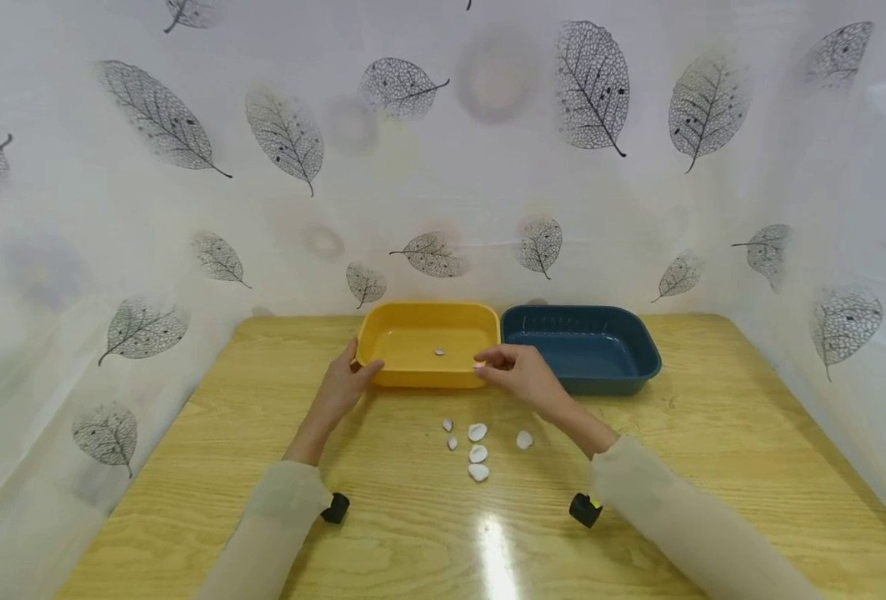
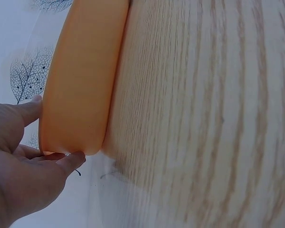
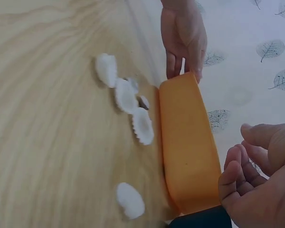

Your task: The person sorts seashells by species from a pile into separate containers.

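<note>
On the worktop [image 1: 713,450], a yellow tub [image 1: 427,379] sits beside a blue tub [image 1: 585,387]. The left hand [image 1: 343,385] grips the yellow tub's left end; the right hand [image 1: 525,379] pinches near its right corner. White shells [image 1: 478,453] lie in front of it, a little shell [image 1: 438,352] inside. The pinched thing [image 1: 478,365] is tiny and pale.

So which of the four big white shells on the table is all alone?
The rounded white seashell farthest right in the head view; the other three big white seashells lie in a column on its left.
</note>
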Action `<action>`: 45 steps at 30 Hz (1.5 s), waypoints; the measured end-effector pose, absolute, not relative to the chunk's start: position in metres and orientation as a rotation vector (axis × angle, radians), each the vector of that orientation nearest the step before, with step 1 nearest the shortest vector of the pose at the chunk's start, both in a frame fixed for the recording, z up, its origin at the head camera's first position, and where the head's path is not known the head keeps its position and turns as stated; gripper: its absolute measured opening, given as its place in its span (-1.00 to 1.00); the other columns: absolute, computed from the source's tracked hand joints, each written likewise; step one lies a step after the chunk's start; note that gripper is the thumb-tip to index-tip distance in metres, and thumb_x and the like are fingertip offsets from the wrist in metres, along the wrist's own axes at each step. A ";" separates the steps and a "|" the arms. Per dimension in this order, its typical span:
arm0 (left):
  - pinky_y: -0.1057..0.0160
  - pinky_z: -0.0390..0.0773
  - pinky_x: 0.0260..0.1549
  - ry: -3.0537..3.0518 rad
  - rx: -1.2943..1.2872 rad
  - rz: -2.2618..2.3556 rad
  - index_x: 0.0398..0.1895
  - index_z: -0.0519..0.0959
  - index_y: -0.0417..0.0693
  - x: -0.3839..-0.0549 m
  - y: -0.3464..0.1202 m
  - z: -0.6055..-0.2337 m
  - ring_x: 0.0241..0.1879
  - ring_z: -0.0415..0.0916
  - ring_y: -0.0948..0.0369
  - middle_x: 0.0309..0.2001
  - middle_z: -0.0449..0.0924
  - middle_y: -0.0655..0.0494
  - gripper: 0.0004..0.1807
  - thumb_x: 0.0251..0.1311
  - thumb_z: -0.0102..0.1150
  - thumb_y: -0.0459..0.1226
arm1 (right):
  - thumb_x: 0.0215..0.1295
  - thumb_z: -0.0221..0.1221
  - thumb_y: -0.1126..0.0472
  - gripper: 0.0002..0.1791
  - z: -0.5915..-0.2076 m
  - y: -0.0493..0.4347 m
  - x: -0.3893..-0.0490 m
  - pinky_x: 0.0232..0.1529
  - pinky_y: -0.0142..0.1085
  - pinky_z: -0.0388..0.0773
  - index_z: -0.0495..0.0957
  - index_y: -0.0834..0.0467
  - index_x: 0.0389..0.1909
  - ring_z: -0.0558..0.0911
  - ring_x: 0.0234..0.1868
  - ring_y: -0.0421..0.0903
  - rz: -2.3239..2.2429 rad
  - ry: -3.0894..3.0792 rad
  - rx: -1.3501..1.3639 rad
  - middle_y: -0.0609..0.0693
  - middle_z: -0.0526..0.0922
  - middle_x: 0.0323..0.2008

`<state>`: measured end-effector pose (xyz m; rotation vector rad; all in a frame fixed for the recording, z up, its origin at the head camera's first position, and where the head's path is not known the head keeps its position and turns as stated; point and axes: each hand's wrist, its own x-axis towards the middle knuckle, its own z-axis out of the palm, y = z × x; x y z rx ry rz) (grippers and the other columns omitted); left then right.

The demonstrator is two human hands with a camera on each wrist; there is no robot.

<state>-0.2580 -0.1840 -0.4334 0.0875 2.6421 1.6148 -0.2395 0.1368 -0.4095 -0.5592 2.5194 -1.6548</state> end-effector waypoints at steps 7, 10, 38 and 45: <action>-0.06 0.29 0.42 2.640 0.087 1.609 0.61 -0.18 -0.43 -0.259 -0.185 -0.434 0.53 0.10 -0.20 0.61 -0.15 -0.36 -0.13 0.56 0.09 -0.20 | 0.41 0.32 0.28 -0.66 -0.424 0.144 -0.224 -0.36 -0.33 0.60 0.65 0.41 0.10 0.64 -0.31 0.05 -1.662 2.478 -0.596 0.14 0.74 -0.22; -0.07 0.30 0.42 2.632 0.080 1.613 0.61 -0.19 -0.43 -0.259 -0.184 -0.434 0.52 0.09 -0.20 0.61 -0.17 -0.35 -0.12 0.56 0.10 -0.20 | 0.40 0.32 0.26 -0.66 -0.431 0.143 -0.220 -0.33 -0.34 0.61 0.67 0.40 0.08 0.63 -0.29 -0.07 -1.643 2.492 -0.618 0.09 0.74 -0.21; -0.08 0.28 0.42 2.573 0.095 1.644 0.62 -0.25 -0.39 -0.255 -0.183 -0.431 0.55 0.03 -0.19 0.63 -0.22 -0.31 -0.12 0.59 0.05 -0.19 | 0.30 0.41 0.25 -0.76 -0.460 0.109 -0.217 -0.22 -0.39 0.60 0.75 0.32 -0.10 0.61 -0.28 -0.24 -1.364 2.618 -0.847 0.01 0.77 -0.26; -0.07 0.25 0.44 2.599 0.082 1.620 0.62 -0.23 -0.39 -0.256 -0.183 -0.432 0.56 0.00 -0.18 0.63 -0.22 -0.31 -0.12 0.59 0.06 -0.17 | 0.30 0.40 0.26 -0.75 -0.463 0.105 -0.218 -0.20 -0.37 0.63 0.75 0.33 -0.08 0.65 -0.25 -0.19 -1.342 2.604 -0.854 0.05 0.77 -0.23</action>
